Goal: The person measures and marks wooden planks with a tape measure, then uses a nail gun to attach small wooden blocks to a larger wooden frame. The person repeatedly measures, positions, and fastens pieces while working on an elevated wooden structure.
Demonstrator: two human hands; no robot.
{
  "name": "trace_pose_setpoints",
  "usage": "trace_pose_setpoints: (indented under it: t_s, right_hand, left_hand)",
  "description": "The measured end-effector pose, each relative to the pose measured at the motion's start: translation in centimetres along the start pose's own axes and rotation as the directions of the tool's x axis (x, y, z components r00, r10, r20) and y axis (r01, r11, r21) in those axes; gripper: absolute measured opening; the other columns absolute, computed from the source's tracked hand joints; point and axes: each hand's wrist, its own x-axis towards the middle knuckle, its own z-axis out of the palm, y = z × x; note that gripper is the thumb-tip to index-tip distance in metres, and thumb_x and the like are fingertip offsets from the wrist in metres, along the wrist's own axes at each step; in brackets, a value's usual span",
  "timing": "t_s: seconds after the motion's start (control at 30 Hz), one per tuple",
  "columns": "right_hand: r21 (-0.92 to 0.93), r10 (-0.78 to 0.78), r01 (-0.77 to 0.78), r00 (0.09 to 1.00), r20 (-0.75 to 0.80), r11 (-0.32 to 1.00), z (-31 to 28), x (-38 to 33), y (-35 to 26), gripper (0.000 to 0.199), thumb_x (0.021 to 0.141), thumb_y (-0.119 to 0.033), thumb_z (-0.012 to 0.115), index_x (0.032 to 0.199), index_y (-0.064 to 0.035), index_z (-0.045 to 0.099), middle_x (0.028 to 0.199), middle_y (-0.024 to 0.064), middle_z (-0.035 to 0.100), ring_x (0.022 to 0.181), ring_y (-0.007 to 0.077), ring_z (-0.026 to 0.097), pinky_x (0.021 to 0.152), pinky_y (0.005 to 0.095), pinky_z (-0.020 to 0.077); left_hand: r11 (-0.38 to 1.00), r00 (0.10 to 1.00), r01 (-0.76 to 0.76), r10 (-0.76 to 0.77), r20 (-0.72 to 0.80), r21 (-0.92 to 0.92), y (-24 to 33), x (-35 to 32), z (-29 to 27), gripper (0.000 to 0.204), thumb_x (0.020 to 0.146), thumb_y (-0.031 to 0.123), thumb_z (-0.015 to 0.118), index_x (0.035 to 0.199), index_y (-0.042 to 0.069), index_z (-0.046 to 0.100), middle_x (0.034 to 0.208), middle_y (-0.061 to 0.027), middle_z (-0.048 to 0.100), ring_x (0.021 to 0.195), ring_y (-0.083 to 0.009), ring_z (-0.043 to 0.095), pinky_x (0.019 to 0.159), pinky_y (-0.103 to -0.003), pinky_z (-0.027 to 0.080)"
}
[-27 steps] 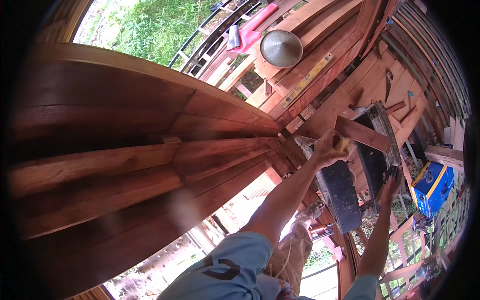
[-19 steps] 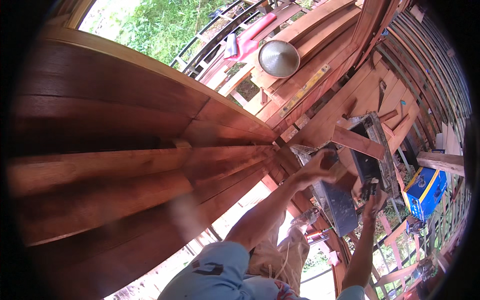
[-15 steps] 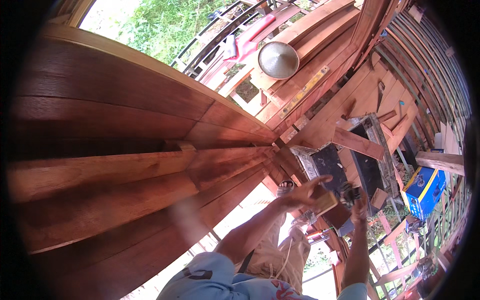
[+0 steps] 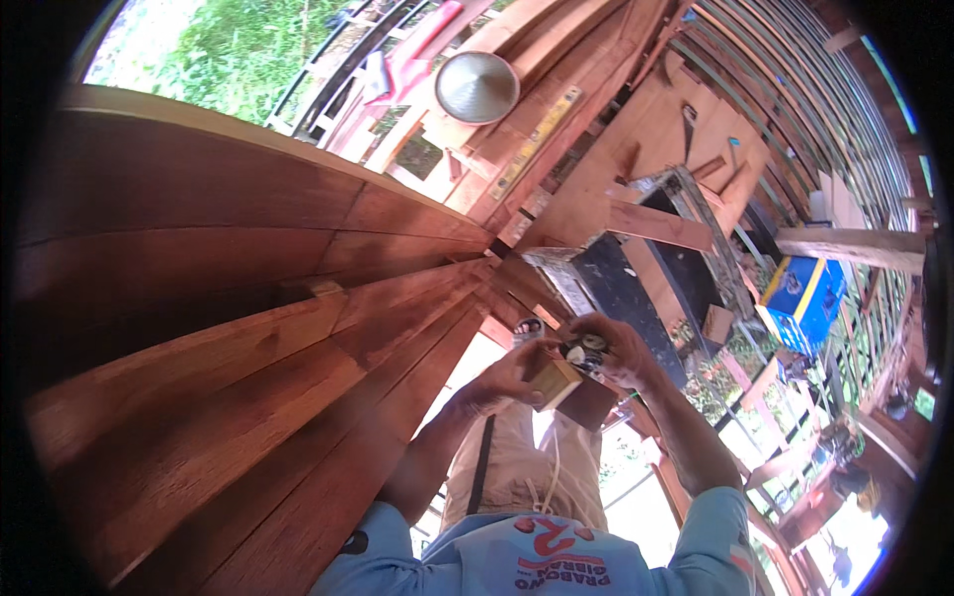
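Observation:
In front of my body, my left hand [image 4: 515, 377] is closed around a short wooden block [image 4: 556, 384] with a pale, yellowish face. Beside it, my right hand [image 4: 614, 353] grips a small dark object with whitish parts [image 4: 584, 354], whose kind I cannot make out. The two hands are close together, and the small object sits right at the block's upper end. Just below them shows a flat dark brown wooden surface [image 4: 588, 405]; whether it belongs to the block is unclear.
Reddish-brown plank walling [image 4: 199, 248] fills the left side. Ahead lie boards with a conical hat [image 4: 477, 87] and a yellow spirit level [image 4: 537, 142]. To the right are a black-topped stand [image 4: 621, 283], a loose board [image 4: 661, 225], a handsaw [image 4: 688, 131] and a blue-yellow box [image 4: 803, 298].
My hands have come together: the right one has brought the small dark object leftward to the block. My left hand has drawn back toward my body. The whole view has shifted.

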Motion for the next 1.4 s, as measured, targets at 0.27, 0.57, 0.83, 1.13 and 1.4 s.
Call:
trace_pose_setpoints:
  t_s: [0.27, 0.57, 0.83, 1.13, 1.4]
  right_hand:
    - [-0.147, 0.105, -0.098, 0.994, 0.041, 0.984, -1.4, 0.2, -1.5, 0.058, 0.092, -0.046, 0.080, 0.134, -0.0096, 0.066, 0.115, 0.0099, 0.076, 0.106, 0.0258, 0.077, 0.093, 0.0376, 0.0578]
    - [-0.410, 0.183, -0.142, 0.981, 0.062, 0.901, -3.2, -4.1, -4.9, 0.069, 0.075, -0.030, 0.101, 0.135, -0.0134, 0.071, 0.115, 0.0094, 0.078, 0.106, 0.0272, 0.078, 0.095, 0.0401, 0.0605]
    - [-0.585, 0.215, -0.181, 0.977, -0.011, 0.791, -6.9, -9.1, -5.4, 0.049, 0.085, -0.015, 0.087, 0.131, -0.0095, 0.073, 0.120, 0.0146, 0.076, 0.109, 0.0326, 0.075, 0.096, 0.0436, 0.0590]
    - [-0.499, 0.293, -0.244, 0.956, 0.020, 0.832, -6.7, -8.0, -5.8, 0.062, 0.082, -0.027, 0.097, 0.135, -0.0129, 0.067, 0.118, 0.0139, 0.073, 0.102, 0.0302, 0.076, 0.089, 0.0408, 0.0603]
    - [-0.535, 0.455, -0.365, 0.889, 0.042, 0.762, -6.3, -5.2, -7.0, 0.068, 0.080, -0.035, 0.098, 0.136, -0.0106, 0.067, 0.113, 0.0140, 0.077, 0.104, 0.0292, 0.078, 0.090, 0.0413, 0.0617]
  left_hand:
    - [0.998, 0.998, -0.065, 0.065, 0.003, -0.010, 1.3, 1.0, 1.4, 0.099, 0.064, 0.020, 0.104, 0.146, 0.007, 0.050, 0.136, -0.0086, 0.062, 0.126, -0.0196, 0.062, 0.103, -0.035, 0.055]
    - [0.999, 0.997, 0.012, -0.009, 0.080, -0.037, 0.2, 0.5, 1.2, 0.088, 0.061, 0.020, 0.105, 0.134, 0.007, 0.058, 0.129, -0.0088, 0.065, 0.123, -0.0213, 0.065, 0.109, -0.036, 0.049]
    - [0.999, 0.997, -0.045, 0.044, 0.060, 0.009, -0.4, 0.0, -0.9, 0.087, 0.063, 0.020, 0.105, 0.135, 0.008, 0.058, 0.128, -0.0079, 0.065, 0.124, -0.0212, 0.064, 0.110, -0.037, 0.048]
    - [0.990, 0.990, -0.136, 0.135, -0.049, -0.024, -0.7, -1.1, -3.0, 0.083, 0.067, 0.025, 0.102, 0.135, 0.010, 0.057, 0.134, -0.0090, 0.064, 0.127, -0.0218, 0.062, 0.112, -0.037, 0.047]
    - [0.986, 0.986, -0.147, 0.140, -0.087, -0.080, -1.0, -0.1, -2.8, 0.084, 0.069, 0.029, 0.101, 0.137, 0.009, 0.055, 0.130, -0.0072, 0.063, 0.125, -0.0205, 0.061, 0.109, -0.035, 0.048]
